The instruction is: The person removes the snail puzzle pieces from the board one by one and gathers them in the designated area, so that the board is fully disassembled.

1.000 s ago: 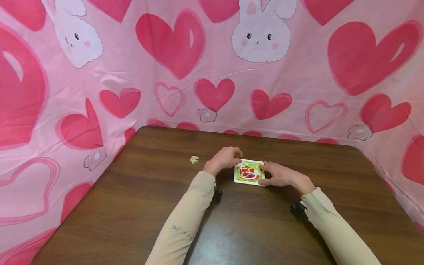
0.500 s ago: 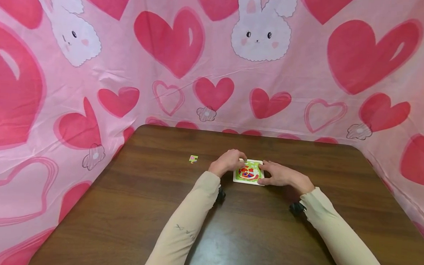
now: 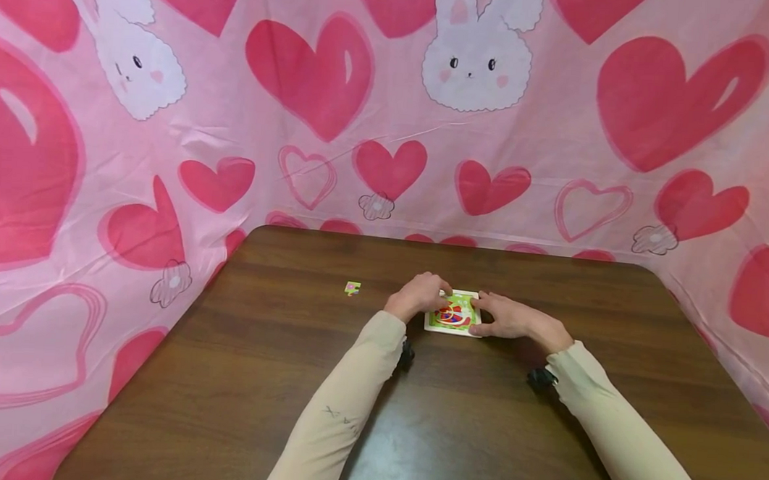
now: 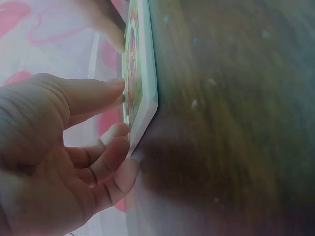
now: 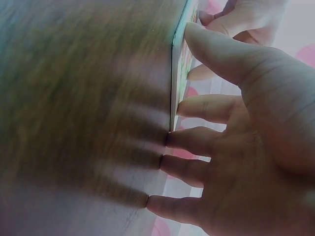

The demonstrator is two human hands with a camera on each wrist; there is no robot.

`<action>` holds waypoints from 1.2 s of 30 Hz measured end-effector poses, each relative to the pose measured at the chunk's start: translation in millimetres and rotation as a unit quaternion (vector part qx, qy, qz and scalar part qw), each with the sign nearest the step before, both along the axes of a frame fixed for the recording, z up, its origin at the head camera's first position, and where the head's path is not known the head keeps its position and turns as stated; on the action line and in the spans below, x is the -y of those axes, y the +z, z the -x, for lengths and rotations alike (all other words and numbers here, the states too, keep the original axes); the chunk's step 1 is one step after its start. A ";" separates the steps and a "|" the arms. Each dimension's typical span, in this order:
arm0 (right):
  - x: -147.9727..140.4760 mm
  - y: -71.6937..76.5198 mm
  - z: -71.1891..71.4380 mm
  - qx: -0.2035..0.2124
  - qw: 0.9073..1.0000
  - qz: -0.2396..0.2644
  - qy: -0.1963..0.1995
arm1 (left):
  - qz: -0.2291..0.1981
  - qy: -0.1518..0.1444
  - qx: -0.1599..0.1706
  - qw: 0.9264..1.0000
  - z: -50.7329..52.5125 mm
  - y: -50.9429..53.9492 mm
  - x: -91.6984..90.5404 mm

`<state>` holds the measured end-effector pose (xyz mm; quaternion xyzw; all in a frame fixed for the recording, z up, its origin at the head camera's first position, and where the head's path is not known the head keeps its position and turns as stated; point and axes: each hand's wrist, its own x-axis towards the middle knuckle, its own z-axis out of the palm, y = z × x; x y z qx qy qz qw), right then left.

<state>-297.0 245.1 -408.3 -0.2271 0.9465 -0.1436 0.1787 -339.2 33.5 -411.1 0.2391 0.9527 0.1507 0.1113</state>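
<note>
A square picture board [image 3: 453, 320] with a white rim and a red-and-green picture lies flat on the table. Over its upper left part is my left hand [image 3: 417, 295]; in the left wrist view the thumb [image 4: 96, 94] touches the picture face, while bent fingers [image 4: 110, 160] rest around the edge and corner. What lies under those fingertips is hidden. My right hand [image 3: 514, 319] spans the board's right side, thumb on the rim near the lower corner. The right wrist view shows its fingers [image 5: 189, 169] spread and fairly straight, some touching the tabletop.
A small green-and-pink puzzle piece [image 3: 352, 288] lies on the brown wooden table [image 3: 255, 349], left of the board. Pink cloth [image 3: 378, 109] with hearts and rabbits hangs behind the table and at both sides. Dark wrist cameras sit under both wrists.
My left hand has shifted right and slightly toward me, from the board's upper left edge onto its picture. My right hand keeps its place, and the board looks unmoved.
</note>
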 end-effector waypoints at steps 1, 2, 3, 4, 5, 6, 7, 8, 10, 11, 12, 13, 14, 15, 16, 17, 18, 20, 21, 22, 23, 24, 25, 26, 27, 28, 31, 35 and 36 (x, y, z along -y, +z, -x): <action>-0.2 -0.1 0.1 0.000 1.000 -0.001 0.000 | 0.001 0.002 0.000 1.000 -0.4 0.3 -0.4; -0.3 0.0 0.1 0.000 1.000 -0.001 0.000 | 0.001 0.003 -0.002 1.000 -0.6 0.2 -0.9; -0.4 0.1 0.1 0.001 1.000 -0.001 0.000 | 0.001 0.005 -0.002 1.000 -0.9 0.4 -1.3; -0.5 0.2 0.1 0.001 1.000 -0.001 0.000 | 0.000 0.007 -0.003 1.000 -1.2 0.6 -1.9; -0.5 0.1 0.2 0.001 1.000 -0.001 0.000 | 0.001 0.008 -0.005 1.000 -1.4 0.4 -2.4; -0.6 0.1 0.3 0.002 1.000 -0.002 -0.001 | 0.001 0.011 -0.006 1.000 -1.6 0.4 -2.9; -0.6 0.2 0.3 0.002 1.000 -0.002 -0.001 | 0.000 0.014 -0.006 1.000 -1.8 0.6 -3.6; -0.6 0.2 0.3 0.002 1.000 -0.002 -0.002 | -0.001 0.016 -0.007 1.000 -2.0 0.5 -4.1; -0.6 0.3 0.2 0.002 1.000 -0.002 -0.001 | -0.002 0.022 -0.006 1.000 -2.6 1.1 -5.2; -0.6 0.3 0.1 0.002 1.000 -0.002 0.000 | -0.001 0.024 -0.006 1.000 -2.9 1.5 -5.6; -0.6 0.3 -0.1 0.001 1.000 -0.001 0.000 | -0.002 0.026 -0.005 1.000 -3.3 2.0 -6.1; -0.6 0.3 -0.3 0.001 1.000 0.000 0.001 | -0.002 0.027 -0.004 1.000 -3.5 2.2 -6.6; -0.6 0.3 -0.5 0.001 1.000 0.000 0.002 | -0.002 0.027 -0.005 1.000 -3.6 2.4 -7.2; -0.6 0.3 -0.8 0.000 1.000 0.001 0.003 | -0.001 0.027 -0.005 1.000 -3.7 2.7 -7.9; -0.5 0.2 -1.0 0.000 1.000 0.001 0.003 | 0.000 0.027 -0.006 1.000 -3.8 2.8 -8.4; -0.3 0.1 -1.2 0.000 1.000 0.003 0.003 | 0.001 0.027 -0.007 1.000 -3.9 2.8 -9.0; -0.1 0.0 -1.1 0.000 1.000 0.003 0.003 | 0.003 0.027 -0.008 1.000 -4.1 2.8 -9.5; 0.6 0.3 -1.1 -0.004 1.000 0.004 0.008 | 0.006 0.031 -0.009 0.999 -4.4 3.0 -10.5; 1.0 0.5 -1.2 -0.004 1.000 0.005 0.009 | 0.007 0.034 -0.009 0.999 -4.7 3.2 -10.9; 1.4 0.8 -1.2 -0.004 1.000 0.005 0.008 | 0.008 0.037 -0.007 0.999 -4.9 3.3 -11.2; 1.7 1.1 -1.3 -0.005 1.000 0.006 0.009 | 0.010 0.038 -0.008 0.999 -4.9 3.7 -11.7; 2.1 1.3 -1.4 -0.007 1.000 0.004 0.011 | 0.012 0.041 -0.007 0.999 -5.0 4.1 -12.0; 2.1 1.8 -1.5 -0.007 1.000 0.004 0.010 | 0.013 0.042 -0.007 0.999 -5.0 4.7 -12.3; 2.2 2.0 -1.5 -0.005 1.000 0.003 0.007 | 0.015 0.042 -0.007 0.999 -4.9 5.1 -12.7; 2.2 2.1 -1.6 -0.003 1.000 0.003 0.005 | 0.017 0.042 -0.007 0.999 -4.8 5.5 -13.1; 2.1 2.2 -1.5 -0.002 1.000 0.003 0.003 | 0.020 0.042 -0.008 0.999 -4.6 5.8 -13.3; 1.8 2.5 -1.2 -0.002 1.000 0.002 0.004 | 0.030 0.038 -0.011 0.999 -4.4 6.4 -14.1; 1.7 1.6 -0.9 -0.006 1.000 0.003 0.011 | 0.042 0.027 -0.017 0.999 -4.2 6.9 -15.6; 1.8 1.4 -0.9 -0.007 1.000 0.004 0.013 | 0.045 0.023 -0.020 0.999 -4.2 7.1 -16.1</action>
